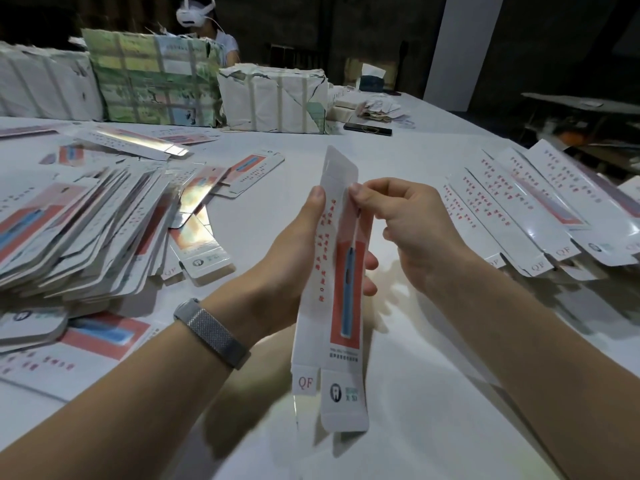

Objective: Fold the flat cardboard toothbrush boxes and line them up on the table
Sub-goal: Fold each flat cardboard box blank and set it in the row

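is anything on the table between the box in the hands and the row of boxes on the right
Nothing visible. The box, held by the left hand and right hand, has only bare table between it and the row of boxes.

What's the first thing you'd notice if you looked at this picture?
The long toothbrush box held upright in the middle: the left hand grips its side while the right hand pinches its upper edge. On the left lies a big messy pile of flat boxes, and on the right a neat row of boxes lies on the white table.
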### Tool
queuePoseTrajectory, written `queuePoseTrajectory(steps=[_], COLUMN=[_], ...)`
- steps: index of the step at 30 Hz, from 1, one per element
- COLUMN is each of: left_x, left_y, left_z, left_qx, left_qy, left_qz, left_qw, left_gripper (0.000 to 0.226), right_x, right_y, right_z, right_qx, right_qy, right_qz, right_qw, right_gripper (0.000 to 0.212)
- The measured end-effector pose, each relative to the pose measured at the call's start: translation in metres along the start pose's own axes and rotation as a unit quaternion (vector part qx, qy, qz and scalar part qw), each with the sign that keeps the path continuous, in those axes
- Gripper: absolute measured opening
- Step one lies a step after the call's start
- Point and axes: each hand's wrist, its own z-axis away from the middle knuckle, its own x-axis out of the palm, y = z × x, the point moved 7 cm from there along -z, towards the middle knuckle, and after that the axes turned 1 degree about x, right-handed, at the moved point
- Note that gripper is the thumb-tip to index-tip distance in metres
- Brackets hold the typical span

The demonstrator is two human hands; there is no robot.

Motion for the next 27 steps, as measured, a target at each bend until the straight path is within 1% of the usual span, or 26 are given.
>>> queuePoseTrajectory(steps=[3,6,9,11,13,16,17,19,22,25,27], left_x=[-0.001,0.001,0.007,0.01,0.012,0.015,0.016,0.013,0.011,0.014,0.017], left_y=[-0.001,-0.004,-0.008,-0.012,-0.014,-0.018,-0.019,-0.022,-0.024,-0.021,-0.017], left_z=[-0.001,0.0,0.0,0.0,-0.001,-0.001,-0.002,-0.004,-0.008,-0.01,-0.011], left_qx=[-0.003,-0.025,-0.04,-0.051,-0.057,-0.073,-0.08,-0.088,-0.081,-0.069,-0.063], left_qy=[-0.001,-0.022,-0.043,-0.048,-0.051,-0.066,-0.064,-0.036,-0.011,-0.036,-0.069], left_qz=[0.0,0.019,0.024,0.024,0.031,0.05,0.066,0.091,0.117,0.191,0.249], left_qw=[1.0,0.999,0.998,0.997,0.997,0.994,0.993,0.991,0.99,0.978,0.964], left_gripper=[0.058,0.063,0.066,0.068,0.069,0.07,0.07,0.069,0.065,0.066,0.066], right_x=[0.004,0.006,0.002,0.001,-0.001,-0.008,-0.011,-0.015,-0.013,-0.008,-0.002], right_y=[0.001,-0.001,-0.002,-0.001,-0.002,-0.006,-0.008,-0.012,-0.015,-0.015,-0.009], right_z=[0.002,0.002,-0.001,-0.003,-0.004,-0.005,-0.005,-0.006,-0.004,-0.004,-0.002], right_qx=[0.003,0.004,0.002,0.016,0.038,0.066,0.074,0.078,0.065,0.042,0.053], right_qy=[-0.019,-0.04,-0.025,-0.029,-0.04,-0.052,-0.049,-0.04,-0.046,-0.046,-0.06], right_qz=[-0.002,-0.017,0.018,0.055,0.079,0.084,0.08,0.076,0.061,0.008,-0.019], right_qw=[1.0,0.999,1.0,0.998,0.995,0.993,0.993,0.993,0.995,0.998,0.997], right_gripper=[0.013,0.015,0.023,0.029,0.026,0.025,0.025,0.024,0.022,0.015,0.015])
